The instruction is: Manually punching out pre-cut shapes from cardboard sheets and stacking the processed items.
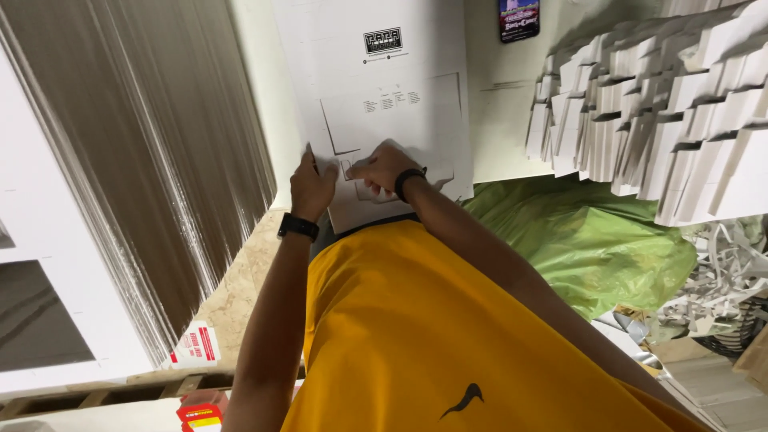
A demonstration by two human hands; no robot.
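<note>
Cardboard sheet, white and die-cut, lies flat on the table. Left hand pinches its near edge in a closed grip; right hand presses down beside it, fingers curled, grasping nothing. Stacked white blanks sit well apart.

stack on the left: huge pile of flat board sheets, edges showing
top right: heaps of folded white carton pieces
below that: crumpled green plastic sheet
far right: paper scraps
top: small dark phone
</note>
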